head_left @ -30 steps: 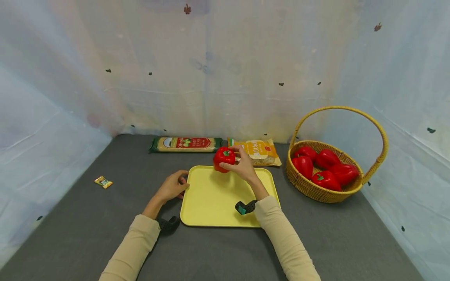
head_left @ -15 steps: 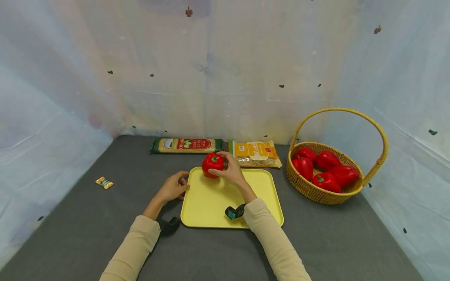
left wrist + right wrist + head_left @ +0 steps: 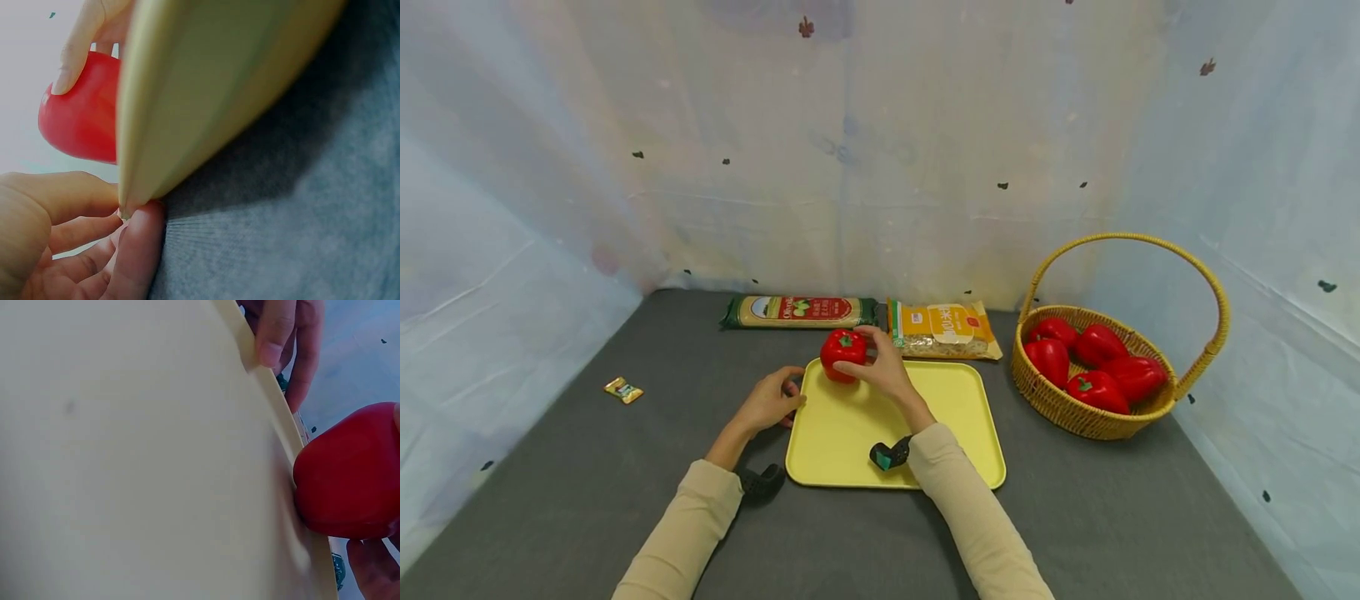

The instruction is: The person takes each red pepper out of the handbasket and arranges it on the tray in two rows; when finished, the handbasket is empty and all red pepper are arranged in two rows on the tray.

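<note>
A red bell pepper [image 3: 843, 356] with a green stem is at the far left corner of the yellow tray [image 3: 940, 425]. My right hand [image 3: 883, 367] grips it from the right, thumb on the near side and fingers behind. In the right wrist view the pepper [image 3: 350, 475] comes right down to the tray's rim. My left hand [image 3: 769, 400] pinches the tray's left edge, thumb above and a finger underneath, as the left wrist view shows the fingers [image 3: 139, 250] under the rim.
A wicker basket [image 3: 1060, 417] of several red peppers, with a tall handle, stands on the right. Behind the tray lie a green-ended pasta pack [image 3: 801, 311] and a yellow grain bag [image 3: 946, 329]. A small wrapped packet [image 3: 623, 390] lies far left on the grey table [image 3: 625, 483].
My right hand has carried the bell pepper leftward and slightly down, from the tray's far edge to its far left corner. The left hand stays at the tray's edge.
</note>
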